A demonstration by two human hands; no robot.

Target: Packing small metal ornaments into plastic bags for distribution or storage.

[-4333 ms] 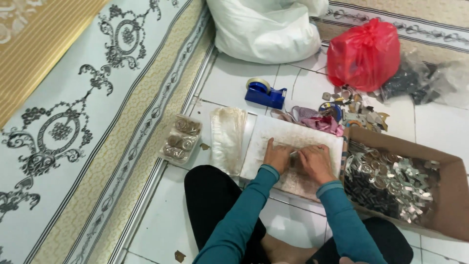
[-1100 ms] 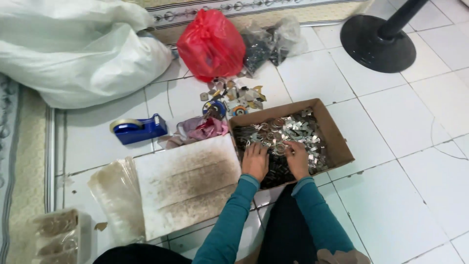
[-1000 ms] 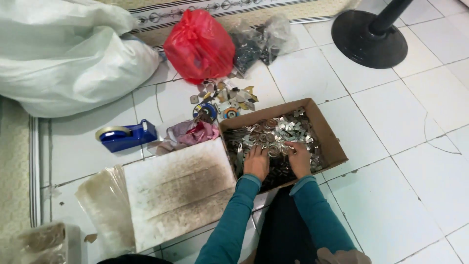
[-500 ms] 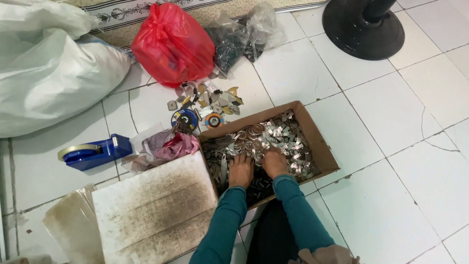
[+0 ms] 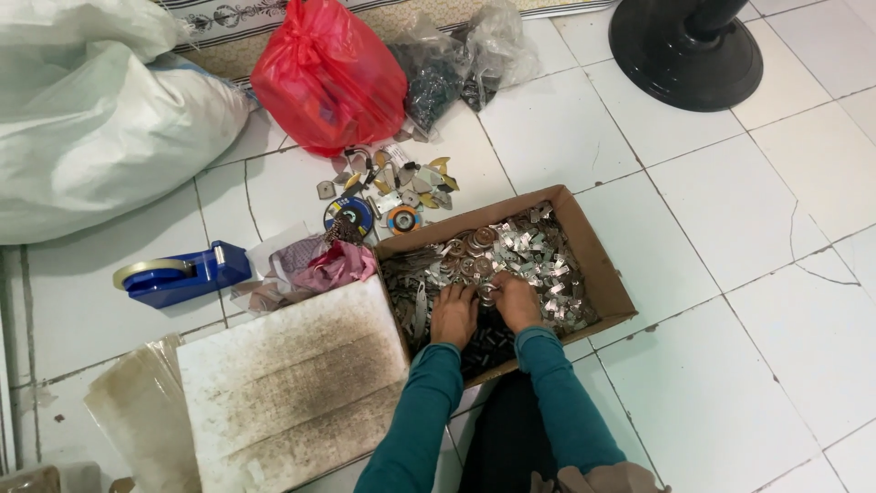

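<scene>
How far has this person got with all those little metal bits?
Hard to say what is finished: the stained white board by the box lies bare. In hand: both the left hand and right hand are down among the small metal pieces in the cardboard box. Left: the box looks well filled, so most of the heap seems untouched.

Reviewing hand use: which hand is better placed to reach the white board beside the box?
Probably left: the left hand lies in the cardboard box nearest the white board; the right hand is farther.

Home floor workplace: white tiles (image 5: 730,192), carpet edge (image 5: 237,14), fan base (image 5: 686,50).
</scene>
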